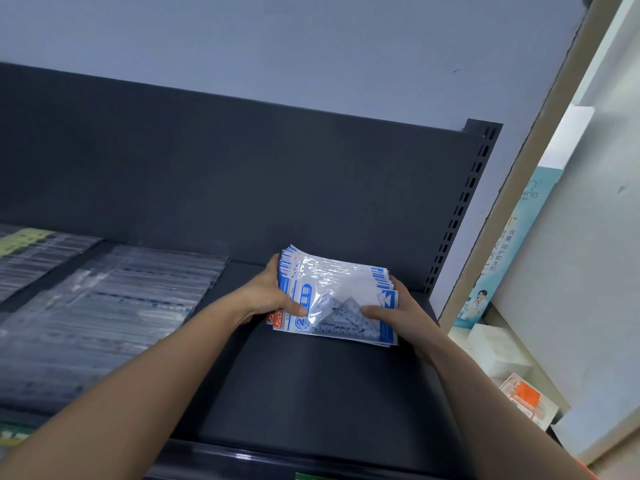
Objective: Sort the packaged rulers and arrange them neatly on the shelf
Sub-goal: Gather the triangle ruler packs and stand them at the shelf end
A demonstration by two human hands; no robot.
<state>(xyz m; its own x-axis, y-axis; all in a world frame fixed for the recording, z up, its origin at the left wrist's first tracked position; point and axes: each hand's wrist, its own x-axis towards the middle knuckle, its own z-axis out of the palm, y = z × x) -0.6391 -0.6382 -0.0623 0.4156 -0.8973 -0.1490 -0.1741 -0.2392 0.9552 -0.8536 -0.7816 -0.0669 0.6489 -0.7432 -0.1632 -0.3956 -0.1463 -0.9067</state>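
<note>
Squarely at centre frame, a person's two bare hands clamp a stack of packaged rulers (341,289) from either side over the dark shelf (311,393). The left hand (272,296) wraps the stack's left edge, thumb lying across the top packet and fingers curled beneath. The right hand (398,311) grips the right edge in the same fashion, thumb on top. Pressing in from both sides looks meant to square up the loose blue-and-white sleeves, whose far corners fan out unevenly toward the back panel (242,168). A clear set square (341,315) shows through the top packet, nearest the camera. Whether the stack's underside rests on the shelf or hangs just above it cannot be told from this angle.

The hold sits over a bare stretch of shelf right of centre, near the slotted upright (460,216), apparently the spot chosen for this type. At the left of the frame, flat clear packs of long rulers (121,306) already lie in a row, with a second batch (38,251) at the far left edge, so sorting by kind seems well under way. Outside the shelf, at lower right, white boxes (495,355) and an orange-and-white box (524,398) sit on a neighbouring unit and appear to play no part in the job. The likely next need is to lower the stack flat, edges parallel to the packs beside it, without letting the slippery sleeves slide apart.
</note>
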